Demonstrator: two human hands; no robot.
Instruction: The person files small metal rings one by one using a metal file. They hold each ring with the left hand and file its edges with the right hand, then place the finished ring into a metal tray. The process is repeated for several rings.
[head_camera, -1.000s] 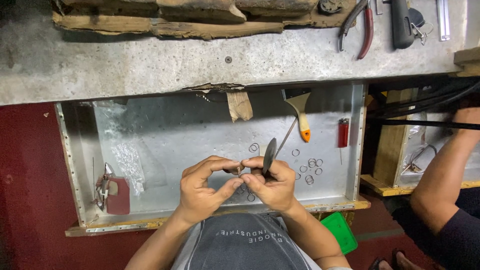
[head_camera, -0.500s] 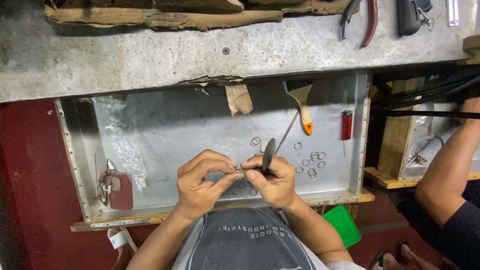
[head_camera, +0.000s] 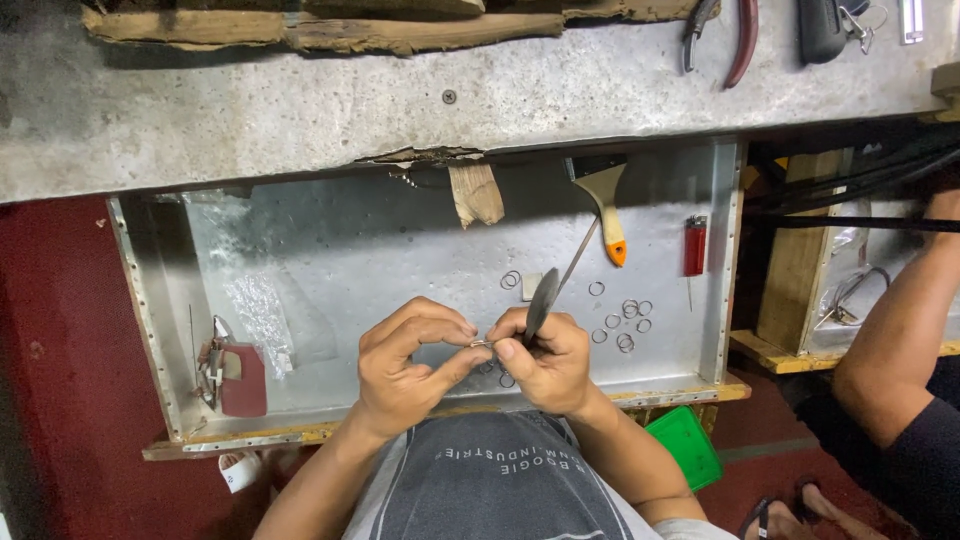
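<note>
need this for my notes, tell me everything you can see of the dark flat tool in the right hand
The dark flat tool is a slim, elongated blade-like piece, grey-black and metallic-looking, tapering to a rounded upper tip. It stands tilted, tip up and slightly right, over the metal tray. Its lower end is hidden inside the right hand, which grips it. The left hand does not touch it; its fingers meet the right hand's at a small metal piece.
</note>
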